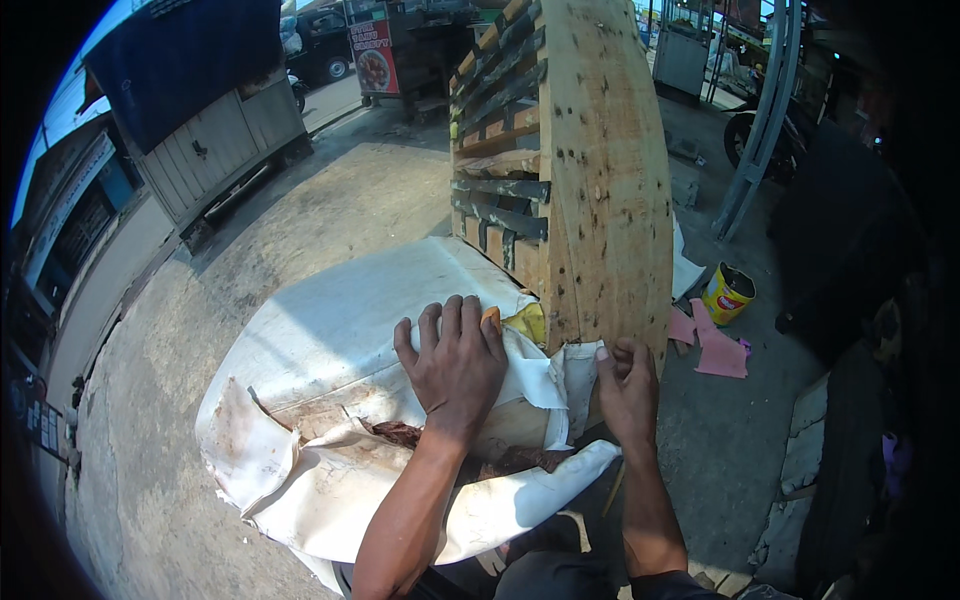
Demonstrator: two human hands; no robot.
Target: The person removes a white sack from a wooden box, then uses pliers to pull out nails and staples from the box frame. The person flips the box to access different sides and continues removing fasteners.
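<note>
A large white sheet of vinyl-like cover material, stained brown and creased, lies in front of me against a wooden frame. My left hand presses palm down on the cover, its fingers spread. Beside its thumb shows a small orange piece; I cannot tell what it is or whether the hand holds it. My right hand is closed, pinching the edge of a narrow whitish flap at the frame's lower end. Yellow material shows between cover and frame. Dark brown torn stuff is exposed under the folded cover.
Black straps and slats cross the frame's left side. To the right stand a yellow can and a metal post, with pink scraps on the ground. A cart with a blue cover stands at far left.
</note>
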